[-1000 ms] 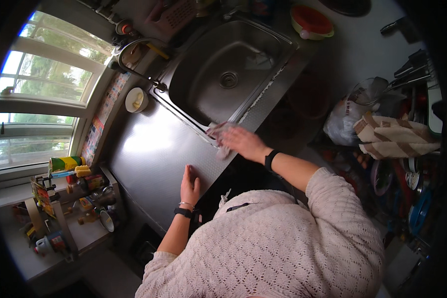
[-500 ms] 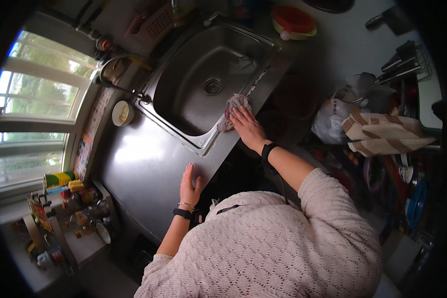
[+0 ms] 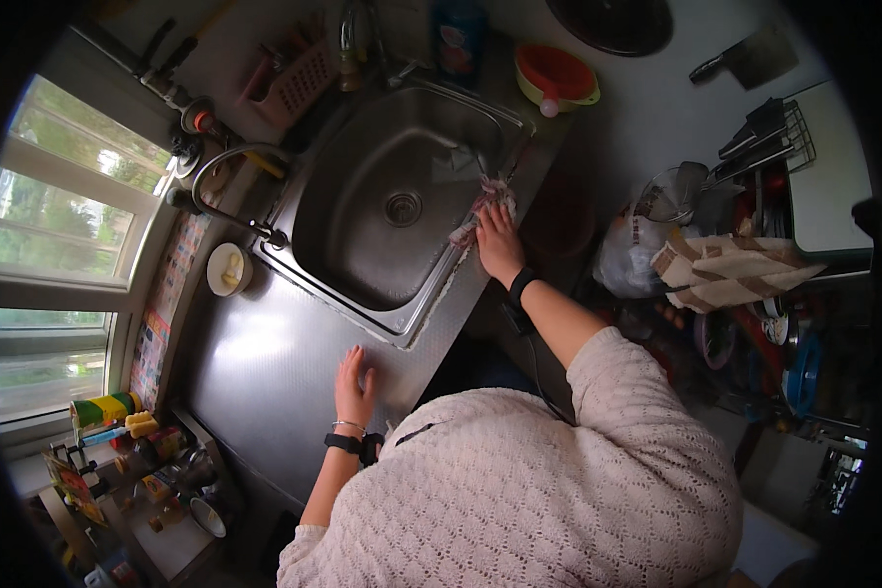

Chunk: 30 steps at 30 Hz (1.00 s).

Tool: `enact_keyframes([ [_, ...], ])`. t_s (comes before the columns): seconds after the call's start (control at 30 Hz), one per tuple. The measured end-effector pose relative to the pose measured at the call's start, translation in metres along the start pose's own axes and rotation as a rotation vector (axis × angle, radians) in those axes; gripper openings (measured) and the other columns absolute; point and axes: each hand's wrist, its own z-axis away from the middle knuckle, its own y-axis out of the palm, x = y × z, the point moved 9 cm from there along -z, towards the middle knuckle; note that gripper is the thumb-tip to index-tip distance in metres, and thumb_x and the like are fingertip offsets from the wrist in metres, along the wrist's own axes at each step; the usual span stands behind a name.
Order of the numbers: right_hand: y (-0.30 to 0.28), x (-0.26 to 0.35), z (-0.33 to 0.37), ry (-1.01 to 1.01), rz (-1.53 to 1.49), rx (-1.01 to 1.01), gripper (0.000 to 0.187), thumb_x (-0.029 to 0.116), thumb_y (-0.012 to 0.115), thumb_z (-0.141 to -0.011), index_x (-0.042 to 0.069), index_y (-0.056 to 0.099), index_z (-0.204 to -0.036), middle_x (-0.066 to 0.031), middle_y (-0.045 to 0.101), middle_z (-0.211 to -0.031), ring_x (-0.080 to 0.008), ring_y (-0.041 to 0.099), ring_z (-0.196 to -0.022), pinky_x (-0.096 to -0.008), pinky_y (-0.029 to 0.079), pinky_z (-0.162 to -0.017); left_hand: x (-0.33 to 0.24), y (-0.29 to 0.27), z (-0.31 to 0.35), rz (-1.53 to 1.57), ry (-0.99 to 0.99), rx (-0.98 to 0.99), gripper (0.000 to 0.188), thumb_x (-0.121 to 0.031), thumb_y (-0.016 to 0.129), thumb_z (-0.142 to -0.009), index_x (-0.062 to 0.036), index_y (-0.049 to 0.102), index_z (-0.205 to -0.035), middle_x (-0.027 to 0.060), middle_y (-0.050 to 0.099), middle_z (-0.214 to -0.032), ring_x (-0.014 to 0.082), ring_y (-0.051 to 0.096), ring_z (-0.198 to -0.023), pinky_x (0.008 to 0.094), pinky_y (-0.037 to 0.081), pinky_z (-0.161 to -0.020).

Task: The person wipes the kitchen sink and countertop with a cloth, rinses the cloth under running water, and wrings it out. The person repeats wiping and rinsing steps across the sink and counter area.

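A crumpled, pinkish-grey cleaning cloth (image 3: 490, 194) lies over the right-hand rim of the stainless steel sink (image 3: 343, 225). My right hand (image 3: 501, 245) presses down on it, fingers laid over the cloth and pointing away from me. Part of the cloth is hidden under the palm. On the metal counter (image 3: 265, 353), near the sink's nearest corner, rests my left hand (image 3: 354, 385). Its fingers are stretched out, the thumb is apart, and it holds nothing. Inside the sink, a pale flat piece (image 3: 456, 165) sits by the far right wall.
A white bowl (image 3: 227, 281) with pale yellow pieces stands left of the sink, beside a curved hose tap (image 3: 225, 167). Beyond the sink are a pink basket (image 3: 292, 86), a blue bottle (image 3: 458, 39) and a red-and-green colander (image 3: 556, 76). A checked towel (image 3: 730, 272) hangs at right.
My right hand has slid the cloth along the sink's rim, away from me toward the far right corner. My left hand stays on the counter. The whole view has shifted somewhat.
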Motion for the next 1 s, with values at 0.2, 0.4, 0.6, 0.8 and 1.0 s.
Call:
enact_keyframes([
  [0.2,-0.009,-0.061,-0.077,0.109,0.092,-0.031,0.046,0.029,0.045,-0.097,0.004,0.046,-0.135,-0.0201,0.038,-0.146,-0.0392,0.033,-0.135,-0.0454,0.027,-0.113,-0.002,0.001,-0.011,0.113,-0.047,-0.018,0.041,-0.011,0.057,-0.091,-0.0051,0.051,-0.132,0.016,0.047,-0.142,0.0357,0.04,-0.134,0.0439,0.029,-0.112],
  [0.4,-0.017,-0.059,-0.098,-0.063,0.108,-0.025,0.035,0.022,0.049,-0.096,0.003,0.056,-0.123,-0.0192,0.044,-0.141,-0.0388,0.039,-0.131,-0.0458,0.034,-0.108,0.002,-0.013,-0.029,0.067,-0.09,-0.09,0.036,-0.006,0.056,-0.092,-0.004,0.054,-0.129,0.0163,0.046,-0.143,0.0334,0.041,-0.134,0.039,0.033,-0.11],
  [0.6,-0.026,-0.033,-0.08,-0.339,-0.176,0.061,0.02,0.009,0.057,-0.089,0.007,0.065,-0.107,-0.0102,0.057,-0.122,-0.0334,0.044,-0.127,-0.0432,0.035,-0.108,-0.005,0.006,-0.049,0.083,-0.193,-0.149,0.03,-0.009,0.057,-0.091,-0.0033,0.06,-0.12,0.0171,0.051,-0.138,0.0369,0.042,-0.132,0.0424,0.032,-0.11],
  [0.8,-0.032,-0.114,-0.161,-0.298,-0.082,0.005,0.025,0.015,0.049,-0.095,0.005,0.063,-0.113,-0.0114,0.057,-0.127,-0.0362,0.044,-0.128,-0.0426,0.034,-0.11,-0.005,-0.003,-0.062,-0.038,-0.302,-0.247,0.028,-0.01,0.056,-0.092,-0.0066,0.063,-0.12,0.0172,0.05,-0.139,0.0363,0.04,-0.134,0.0421,0.033,-0.11],
  [1.0,-0.039,-0.118,-0.194,-0.326,0.018,-0.026,0.025,0.014,0.05,-0.094,0.001,0.062,-0.111,-0.0144,0.06,-0.123,-0.0373,0.049,-0.122,-0.0439,0.039,-0.105,-0.02,0.006,-0.08,0.018,-0.31,-0.271,0.029,-0.01,0.056,-0.092,-0.007,0.063,-0.12,0.0161,0.048,-0.141,0.036,0.038,-0.136,0.0422,0.031,-0.111],
])
